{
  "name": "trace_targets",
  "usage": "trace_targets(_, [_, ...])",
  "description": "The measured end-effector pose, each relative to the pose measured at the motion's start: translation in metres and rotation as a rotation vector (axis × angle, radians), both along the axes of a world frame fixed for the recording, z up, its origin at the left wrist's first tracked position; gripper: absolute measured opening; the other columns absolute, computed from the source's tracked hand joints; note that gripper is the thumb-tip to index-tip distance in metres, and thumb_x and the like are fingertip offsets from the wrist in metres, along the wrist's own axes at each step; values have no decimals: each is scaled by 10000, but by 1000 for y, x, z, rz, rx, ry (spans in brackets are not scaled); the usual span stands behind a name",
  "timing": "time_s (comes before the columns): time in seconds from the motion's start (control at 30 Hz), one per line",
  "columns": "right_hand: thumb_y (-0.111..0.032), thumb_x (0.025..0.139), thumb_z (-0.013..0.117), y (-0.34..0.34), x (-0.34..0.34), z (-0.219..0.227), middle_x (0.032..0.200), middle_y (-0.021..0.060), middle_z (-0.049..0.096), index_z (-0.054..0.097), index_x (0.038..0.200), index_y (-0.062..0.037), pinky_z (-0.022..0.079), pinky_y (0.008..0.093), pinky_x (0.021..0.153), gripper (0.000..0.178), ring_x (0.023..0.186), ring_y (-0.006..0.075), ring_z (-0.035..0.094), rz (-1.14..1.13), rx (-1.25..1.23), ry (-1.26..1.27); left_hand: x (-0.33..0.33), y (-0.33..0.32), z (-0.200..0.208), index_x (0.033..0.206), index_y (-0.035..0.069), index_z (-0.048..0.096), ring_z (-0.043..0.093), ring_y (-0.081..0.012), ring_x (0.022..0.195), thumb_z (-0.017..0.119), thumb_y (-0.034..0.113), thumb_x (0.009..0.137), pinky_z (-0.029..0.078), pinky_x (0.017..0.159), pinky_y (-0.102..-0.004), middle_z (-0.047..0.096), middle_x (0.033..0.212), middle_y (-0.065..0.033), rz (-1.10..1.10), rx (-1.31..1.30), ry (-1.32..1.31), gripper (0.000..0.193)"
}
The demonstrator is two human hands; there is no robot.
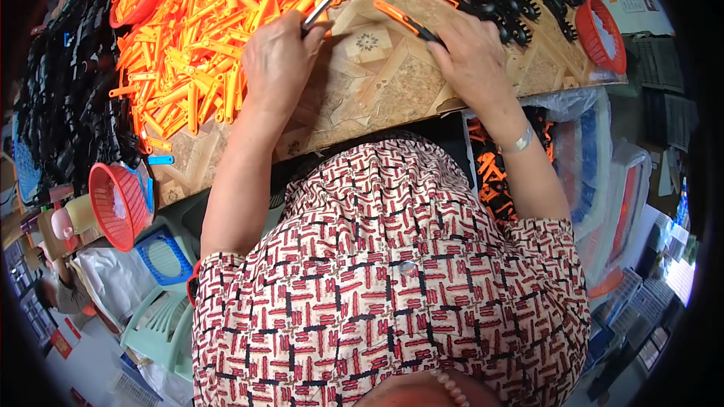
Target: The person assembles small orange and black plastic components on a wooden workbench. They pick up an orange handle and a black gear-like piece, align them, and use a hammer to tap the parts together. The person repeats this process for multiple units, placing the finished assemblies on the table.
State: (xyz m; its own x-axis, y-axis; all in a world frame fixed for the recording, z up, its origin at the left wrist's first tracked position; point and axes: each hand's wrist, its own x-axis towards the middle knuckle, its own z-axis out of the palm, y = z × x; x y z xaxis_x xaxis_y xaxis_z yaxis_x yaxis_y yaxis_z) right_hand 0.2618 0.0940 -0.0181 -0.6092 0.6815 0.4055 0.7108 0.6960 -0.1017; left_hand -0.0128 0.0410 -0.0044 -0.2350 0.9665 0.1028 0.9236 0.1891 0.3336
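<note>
My left hand (pixel 276 60) is closed round the dark handle of a small hammer (pixel 329 1). The hammer has a silver shaft and a black head, which points away to the upper right above the table. To the right, my right hand (pixel 477 56) pinches the black end of a slim orange-and-black plastic piece (pixel 403 19). The orange end of that piece points to the far left. A big heap of orange plastic pieces (pixel 219 38) lies beside my left hand. Just beyond my right hand are several orange-and-black pieces with toothed black ends (pixel 490 4).
Black parts (pixel 72 98) are piled at the far left. Red baskets stand at the left table edge (pixel 121 207) and at the right (pixel 601 34). Below the right edge, a container holds orange and black pieces (pixel 494 181). A green plastic chair (pixel 160 328) is at the lower left.
</note>
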Motion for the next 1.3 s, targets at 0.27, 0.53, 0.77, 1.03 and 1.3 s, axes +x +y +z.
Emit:
trace_targets(0.27, [-69,845,755,-78,30,10,889,144,648,669,968,-10,505,373,663,161,786,307,660,-97,-460,367,-11,-1,-12,954,48,708,688,-390,893,765,328,850,536,764,-489,704,954,-164,-60,110,56,303])
trace_targets(0.53, [-66,889,764,-100,42,-30,725,-13,639,675,973,27,424,242,554,154,606,30,515,-287,-1137,715,-7,11,-11,1189,105,732,713,-348,930,769,430,866,544,809,-442,749,996,-167,-172,34,52,460])
trace_targets(0.77, [-96,969,703,-99,32,-29,723,-8,634,672,1026,28,473,222,528,140,602,34,577,-267,-1273,874,7,40,2,1136,109,744,701,-351,973,715,355,887,537,853,-448,741,986,-168,-216,-162,175,352])
trace_targets(1.03, [-112,992,675,-91,24,-10,711,12,650,676,1011,32,486,236,496,146,565,58,598,-325,-1363,826,-5,53,-8,1125,59,738,709,-388,908,694,246,830,551,828,-456,731,891,-215,-296,-165,43,352])
trace_targets(1.3, [-104,989,673,-94,22,-2,688,20,657,682,1008,35,483,242,502,140,558,64,602,-372,-1348,810,-3,48,-4,1248,31,686,640,-70,718,686,126,925,509,648,-228,676,824,-7,-281,-302,-664,337])
